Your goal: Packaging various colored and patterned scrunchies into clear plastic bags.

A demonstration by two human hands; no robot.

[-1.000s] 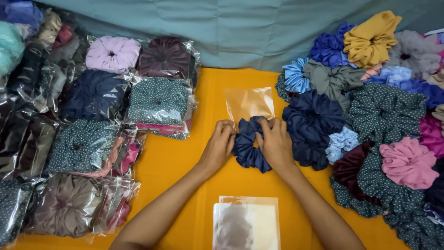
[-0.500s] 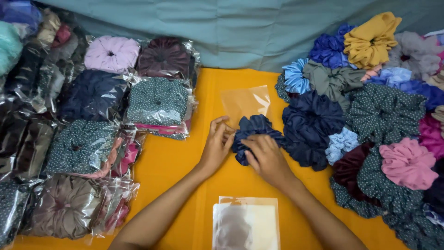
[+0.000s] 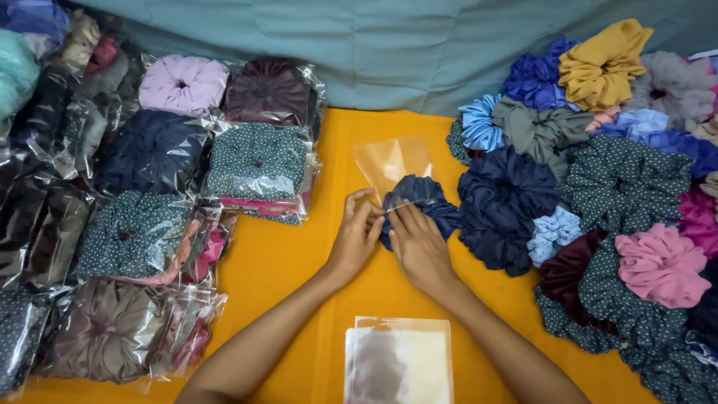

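Note:
A dark navy scrunchie lies on the orange cloth at the mouth of a clear plastic bag. My right hand presses on the scrunchie's near side and grips it. Beside it, my left hand pinches the bag's near edge, its fingertips touching the scrunchie. The far part of the scrunchie sits under the bag's lower edge; how far it is inside I cannot tell.
Bagged scrunchies are stacked on the left. A heap of loose scrunchies in several colours fills the right. A stack of clear bags lies near the front edge. A grey-green cloth backdrop runs behind.
The navy scrunchie has moved away from me toward the clear bag's mouth. Both hands have closed in together at the bag's edge.

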